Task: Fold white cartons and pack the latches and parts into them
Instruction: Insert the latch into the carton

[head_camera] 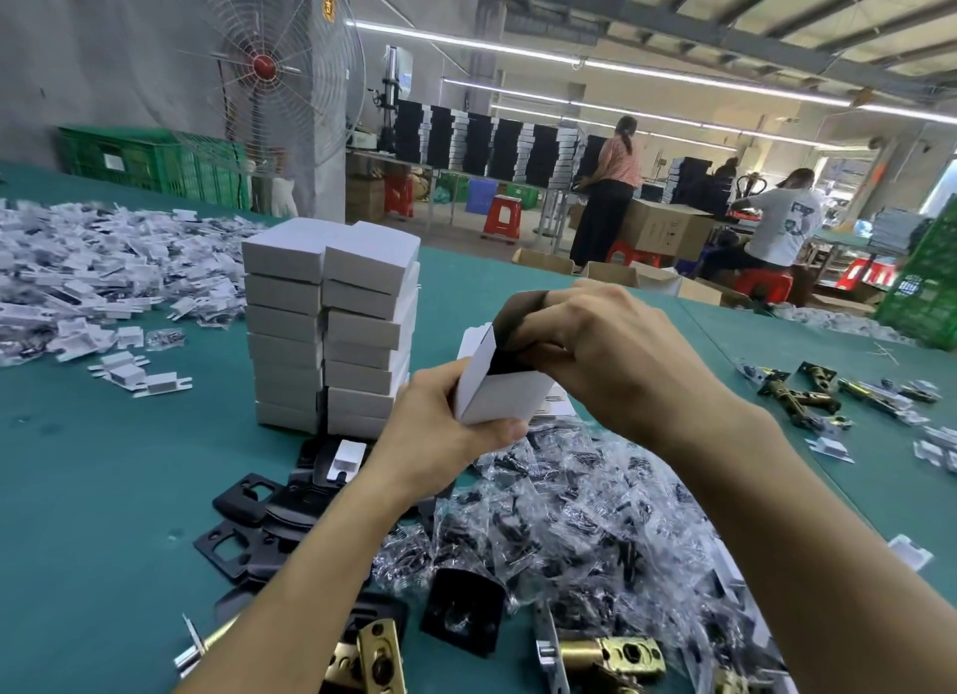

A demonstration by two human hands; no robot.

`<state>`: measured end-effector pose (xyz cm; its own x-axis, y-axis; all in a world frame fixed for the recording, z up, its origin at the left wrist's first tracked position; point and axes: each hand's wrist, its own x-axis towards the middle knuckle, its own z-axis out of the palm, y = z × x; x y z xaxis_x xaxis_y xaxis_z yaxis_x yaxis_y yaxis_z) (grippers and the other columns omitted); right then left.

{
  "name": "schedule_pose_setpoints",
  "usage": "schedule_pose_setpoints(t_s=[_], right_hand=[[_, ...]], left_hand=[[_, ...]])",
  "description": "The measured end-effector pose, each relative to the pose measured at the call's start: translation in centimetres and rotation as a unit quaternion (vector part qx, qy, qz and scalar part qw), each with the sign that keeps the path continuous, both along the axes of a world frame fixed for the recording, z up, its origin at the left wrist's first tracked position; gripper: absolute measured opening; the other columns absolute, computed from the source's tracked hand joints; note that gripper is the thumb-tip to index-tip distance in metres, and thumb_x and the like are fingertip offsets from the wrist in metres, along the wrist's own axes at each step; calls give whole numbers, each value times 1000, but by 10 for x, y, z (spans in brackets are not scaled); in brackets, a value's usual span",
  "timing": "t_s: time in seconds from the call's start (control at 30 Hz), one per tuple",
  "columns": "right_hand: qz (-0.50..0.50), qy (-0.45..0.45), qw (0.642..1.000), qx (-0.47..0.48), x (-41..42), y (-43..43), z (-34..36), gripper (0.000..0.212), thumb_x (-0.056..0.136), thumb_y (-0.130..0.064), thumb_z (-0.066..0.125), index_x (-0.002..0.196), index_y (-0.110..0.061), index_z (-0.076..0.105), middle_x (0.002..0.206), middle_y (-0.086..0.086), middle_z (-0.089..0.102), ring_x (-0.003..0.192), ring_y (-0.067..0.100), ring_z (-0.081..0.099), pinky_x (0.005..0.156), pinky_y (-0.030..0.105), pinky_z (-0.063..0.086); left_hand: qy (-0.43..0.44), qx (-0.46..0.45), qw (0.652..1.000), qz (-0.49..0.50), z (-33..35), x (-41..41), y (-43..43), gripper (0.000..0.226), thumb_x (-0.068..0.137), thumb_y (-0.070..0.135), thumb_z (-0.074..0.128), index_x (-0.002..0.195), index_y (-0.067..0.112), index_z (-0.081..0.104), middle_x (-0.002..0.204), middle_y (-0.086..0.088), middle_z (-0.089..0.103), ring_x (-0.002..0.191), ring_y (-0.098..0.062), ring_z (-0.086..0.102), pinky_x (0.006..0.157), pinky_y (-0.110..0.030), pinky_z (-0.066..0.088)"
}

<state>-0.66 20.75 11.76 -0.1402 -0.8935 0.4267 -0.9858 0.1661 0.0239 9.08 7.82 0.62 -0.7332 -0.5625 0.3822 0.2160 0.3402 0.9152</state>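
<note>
My left hand (440,424) grips a small white carton (505,395) from below, held above the green table (103,486). My right hand (600,351) is at the carton's open top, fingers curled round a black part (512,320) that goes into it. Two stacks of closed white cartons (331,331) stand just left of my hands. Clear bags of black screws (569,517) lie in a heap under my arms. Black strike plates (248,517) lie at the lower left. Brass latches (606,657) lie near the bottom edge.
A big heap of white plastic pieces (103,274) covers the far left of the table. More brass latches (808,393) lie at the right. A large fan (259,66) and green crates (145,160) stand behind. People work at benches in the background.
</note>
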Motion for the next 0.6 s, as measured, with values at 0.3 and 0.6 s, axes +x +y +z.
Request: schedule_pose_setpoints(t_s=[0.3,0.6], right_hand=[[-71,10,995,62,-3,-3,6,28,93,-21,59,110,-40,71,107,0,70,97,31,62,75,41,54],[-67,-165,979,-96,-29,25,-39,11,91,-20,68,100,-22,74,86,-13,70,74,1,62,75,35,57]], left_hand=[[-11,-12,1000,4,-3,-3,1,33,66,25,88,88,40,70,81,17,71,75,-8,66,61,-23,54],[18,101,992,70,-8,-4,-5,30,74,16,88,93,32,72,87,12,75,82,-9,70,67,-25,58]])
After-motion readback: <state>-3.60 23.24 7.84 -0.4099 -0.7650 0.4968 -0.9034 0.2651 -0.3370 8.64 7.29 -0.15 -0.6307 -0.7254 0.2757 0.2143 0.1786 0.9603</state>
